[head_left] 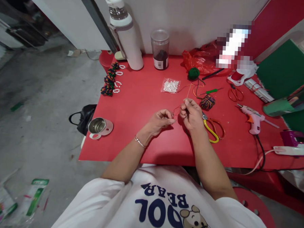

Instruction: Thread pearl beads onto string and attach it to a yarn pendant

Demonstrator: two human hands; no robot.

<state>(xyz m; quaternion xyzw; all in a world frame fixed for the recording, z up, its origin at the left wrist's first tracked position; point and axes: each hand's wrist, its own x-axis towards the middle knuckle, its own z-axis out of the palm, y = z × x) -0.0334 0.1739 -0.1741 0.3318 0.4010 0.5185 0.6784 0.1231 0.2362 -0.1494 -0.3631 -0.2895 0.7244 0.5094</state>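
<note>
Over the middle of the red table point(136, 126), my left hand point(162, 122) pinches a thin dark-red strand of yarn point(177, 108) between thumb and fingertips. Close beside it, my right hand point(192, 114) is closed, with the strand running into its fingers. A thin, pale, straight piece point(188, 91) rises from the right fingertips; whether it is yarn or a needle I cannot tell. A ball of multicoloured yarn point(207, 102) lies just beyond my right hand. Yellow-handled scissors point(212, 132) lie beside my right forearm, partly hidden by it.
A bag of white beads point(170, 85), green yarn ball point(194, 73) and green-handled tool point(211, 91) lie farther back. Yarn bundles with bead loops point(109, 79), a mug point(100, 127) and bottle point(130, 41) stand left. Right are red-handled scissors point(236, 94) and a corded glue gun point(253, 121).
</note>
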